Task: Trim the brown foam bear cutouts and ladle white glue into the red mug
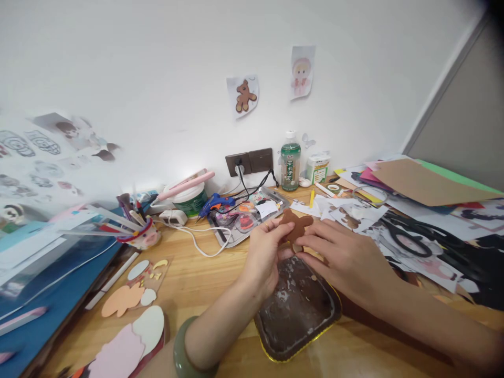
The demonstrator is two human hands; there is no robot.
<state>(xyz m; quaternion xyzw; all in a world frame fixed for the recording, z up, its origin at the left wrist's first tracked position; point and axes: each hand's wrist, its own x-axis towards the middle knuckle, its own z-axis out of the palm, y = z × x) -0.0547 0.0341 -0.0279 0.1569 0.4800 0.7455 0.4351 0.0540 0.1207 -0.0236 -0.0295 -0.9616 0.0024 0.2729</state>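
Between my two hands is a brown bear-shaped cutout [298, 227], held above a dark tray with a gold edge [303, 310]. My left hand [268, 249] grips the cutout's left side, thumb on its face. The fingers of my right hand [338, 249] pinch its lower right edge, where a small light-coloured piece [297, 248] shows near the fingertips. Part of the cutout is hidden by my fingers. A brown teddy bear picture [244, 97] is stuck on the wall ahead.
Left of me lie pastel cutouts [122, 300] and a pen cup [142, 236]. Behind my hands are a blue glue gun [216, 203], a silver tray [232, 239] and a green bottle [290, 163]. Black-handled scissors [407, 239] lie among paper scraps at right, near stacked coloured sheets [433, 181].
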